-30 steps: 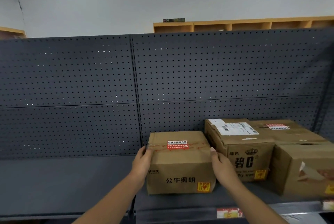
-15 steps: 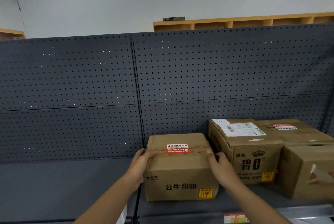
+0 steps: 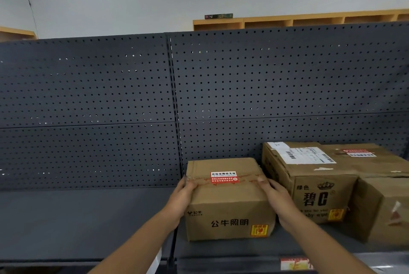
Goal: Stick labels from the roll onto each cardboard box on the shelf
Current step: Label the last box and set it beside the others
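A small cardboard box (image 3: pixel 230 205) with black Chinese print stands on the dark shelf (image 3: pixel 88 220), a red and white label (image 3: pixel 224 177) stuck across its top seam. My left hand (image 3: pixel 181 196) grips the box's left side and my right hand (image 3: pixel 276 198) grips its right side. To its right stands a taller box (image 3: pixel 309 185) with a white shipping label on top. A third box (image 3: pixel 380 203) at the far right carries a red and white label (image 3: pixel 358 153). No label roll is in view.
A grey pegboard back panel (image 3: pixel 199 101) rises behind the shelf. Wooden cubbies (image 3: pixel 309 21) sit along the wall beyond it. A red and yellow tag (image 3: pixel 295 263) is on the shelf's front edge. The shelf left of the boxes is bare.
Both hands stay on the small box's sides. The box has slid slightly left and toward me, opening a wider gap from the taller box.
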`<state>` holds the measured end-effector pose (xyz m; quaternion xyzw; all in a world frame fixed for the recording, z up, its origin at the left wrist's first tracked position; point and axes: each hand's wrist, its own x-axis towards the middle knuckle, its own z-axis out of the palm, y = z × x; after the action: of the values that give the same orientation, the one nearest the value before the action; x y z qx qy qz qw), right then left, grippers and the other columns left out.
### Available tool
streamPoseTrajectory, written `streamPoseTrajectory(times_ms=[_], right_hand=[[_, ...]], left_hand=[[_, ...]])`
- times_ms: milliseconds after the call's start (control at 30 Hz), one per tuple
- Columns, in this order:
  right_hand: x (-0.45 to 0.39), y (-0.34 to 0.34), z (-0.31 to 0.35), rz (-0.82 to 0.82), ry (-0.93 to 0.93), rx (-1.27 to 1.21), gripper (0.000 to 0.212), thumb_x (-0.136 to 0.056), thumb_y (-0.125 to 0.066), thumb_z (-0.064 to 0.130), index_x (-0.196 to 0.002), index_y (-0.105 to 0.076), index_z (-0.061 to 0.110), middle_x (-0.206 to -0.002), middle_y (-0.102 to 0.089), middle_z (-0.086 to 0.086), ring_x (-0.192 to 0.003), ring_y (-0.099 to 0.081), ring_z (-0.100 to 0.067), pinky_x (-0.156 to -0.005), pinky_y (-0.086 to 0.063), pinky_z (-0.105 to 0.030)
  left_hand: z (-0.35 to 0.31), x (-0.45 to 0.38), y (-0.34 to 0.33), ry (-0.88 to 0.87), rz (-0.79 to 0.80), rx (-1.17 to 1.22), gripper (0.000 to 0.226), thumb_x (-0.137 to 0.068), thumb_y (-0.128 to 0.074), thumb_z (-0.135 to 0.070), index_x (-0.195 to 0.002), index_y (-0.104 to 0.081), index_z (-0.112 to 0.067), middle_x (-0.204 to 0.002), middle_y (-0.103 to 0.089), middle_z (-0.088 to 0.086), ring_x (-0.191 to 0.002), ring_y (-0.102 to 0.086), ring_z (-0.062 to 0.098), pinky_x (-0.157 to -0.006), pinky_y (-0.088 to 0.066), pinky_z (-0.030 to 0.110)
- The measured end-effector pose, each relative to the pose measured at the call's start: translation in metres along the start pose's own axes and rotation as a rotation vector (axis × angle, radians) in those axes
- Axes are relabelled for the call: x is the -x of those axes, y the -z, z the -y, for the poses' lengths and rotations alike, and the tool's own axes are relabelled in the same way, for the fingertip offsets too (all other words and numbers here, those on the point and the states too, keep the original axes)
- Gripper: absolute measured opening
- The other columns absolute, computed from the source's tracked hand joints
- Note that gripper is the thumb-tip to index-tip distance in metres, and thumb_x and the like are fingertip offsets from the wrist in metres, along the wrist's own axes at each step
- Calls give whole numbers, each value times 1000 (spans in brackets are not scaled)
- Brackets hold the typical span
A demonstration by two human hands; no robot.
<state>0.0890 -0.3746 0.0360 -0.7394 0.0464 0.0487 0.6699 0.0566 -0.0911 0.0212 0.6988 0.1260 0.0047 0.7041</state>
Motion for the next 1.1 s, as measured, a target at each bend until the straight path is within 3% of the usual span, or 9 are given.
streamPoseTrajectory(times_ms=[100, 267, 433, 533, 633, 800, 867, 967, 1100], right_hand=[[2, -3, -2, -13, 1, -31, 49, -103, -52, 51, -144, -54, 24, -115, -65, 7, -105, -61, -14, -78, -50, -31], [4, -8, -5, -54, 24, -6, 51, -103, -49, 52, -145, -55, 24, -123, -64, 3, -114, -60, -22, -102, -50, -44], [13, -8, 3, -67, 26, -4, 45, -105, -49, 48, -143, -57, 26, -114, -64, 7, -106, -60, -16, -85, -51, -35], [21, -8, 7, -47, 27, -14, 43, -106, -49, 45, -143, -56, 24, -111, -63, 8, -100, -59, -12, -74, -47, -28], [30, -9, 7, -25, 32, -15, 41, -106, -49, 45, -141, -57, 26, -117, -65, 6, -105, -60, -14, -78, -48, -30], [42, -11, 22, -2, 76, -40, 18, -107, -49, 38, -118, -63, 35, -113, -67, 8, -103, -60, -12, -75, -46, -28], [44, -12, 34, -5, 105, -27, 18, -106, -50, 39, -117, -64, 36, -113, -68, 8, -105, -62, -14, -79, -50, -32], [45, -11, 52, -21, 141, 29, 24, -104, -52, 45, -123, -63, 36, -116, -68, 7, -108, -62, -17, -94, -53, -42], [49, -10, 80, -36, 161, 95, 19, -103, -53, 45, -117, -60, 34, -109, -65, 7, -101, -60, -15, -88, -52, -41]], left_hand=[[12, -15, 4, 10, -12, 28, 100, -54, -78, -82, -144, -51, -48, -141, -62, -9, -121, -65, 17, -105, -53, 44], [14, -10, -3, 33, -13, 213, 84, -61, -85, -64, -139, -57, -48, -136, -67, -5, -119, -68, 23, -102, -55, 50], [5, 3, -8, 69, -28, 230, 70, -71, -78, -56, -137, -58, -50, -128, -72, 1, -114, -71, 28, -96, -58, 55], [-9, 19, -9, 43, 11, 226, 41, -86, -69, -42, -127, -67, -44, -122, -75, 5, -113, -71, 32, -101, -53, 58], [-20, 30, -7, 10, 49, 219, 30, -93, -64, -30, -121, -72, -37, -121, -75, 8, -115, -69, 34, -105, -50, 60], [-37, 42, -2, 23, 51, 257, 34, -90, -70, -26, -122, -72, -34, -123, -73, 13, -115, -69, 39, -102, -50, 64], [-47, 48, -2, 13, 32, 282, 32, -92, -68, -26, -124, -71, -32, -119, -75, 14, -111, -71, 39, -96, -56, 60], [-68, 61, -2, 13, 10, 293, 22, -95, -66, -27, -116, -72, -30, -105, -79, 12, -94, -74, 35, -73, -61, 43], [-93, 72, 2, 12, -34, 265, 25, -94, -66, -28, -119, -69, -23, -102, -78, 14, -86, -71, 31, -67, -56, 35]])
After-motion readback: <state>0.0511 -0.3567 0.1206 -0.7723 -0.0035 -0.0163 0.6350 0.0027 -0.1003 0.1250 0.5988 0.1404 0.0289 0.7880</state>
